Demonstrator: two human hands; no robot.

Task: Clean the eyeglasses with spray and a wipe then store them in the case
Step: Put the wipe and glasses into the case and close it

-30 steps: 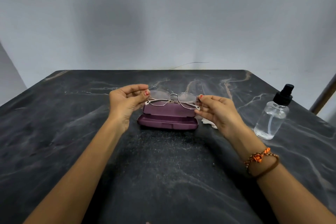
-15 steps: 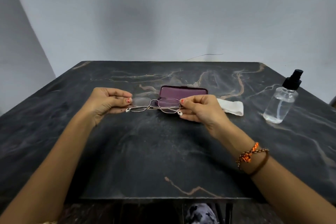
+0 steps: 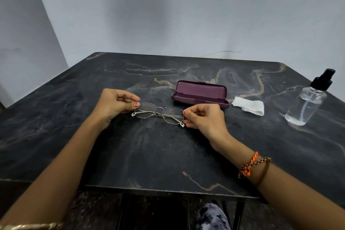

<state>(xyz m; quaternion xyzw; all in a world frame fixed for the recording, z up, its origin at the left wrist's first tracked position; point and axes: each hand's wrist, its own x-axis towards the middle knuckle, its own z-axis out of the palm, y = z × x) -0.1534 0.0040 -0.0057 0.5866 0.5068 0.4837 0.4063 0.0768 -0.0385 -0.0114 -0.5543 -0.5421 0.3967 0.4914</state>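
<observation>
Thin metal-framed eyeglasses with folded temples hang low over the dark marble table. My left hand pinches their left end and my right hand pinches their right end. Behind and to the right of the glasses, a purple case lies open with nothing visible inside. A folded white wipe rests just right of the case. Farther right stands a clear spray bottle with a black pump top.
The table's near edge runs below my forearms, with dark table legs and a patterned cloth underneath. A pale wall rises behind the table's far edge. Bracelets circle my right wrist.
The glasses have come away from above the case, toward me and to the left, and now hang lower in front of it. The camera view has shifted back, showing the table's near edge.
</observation>
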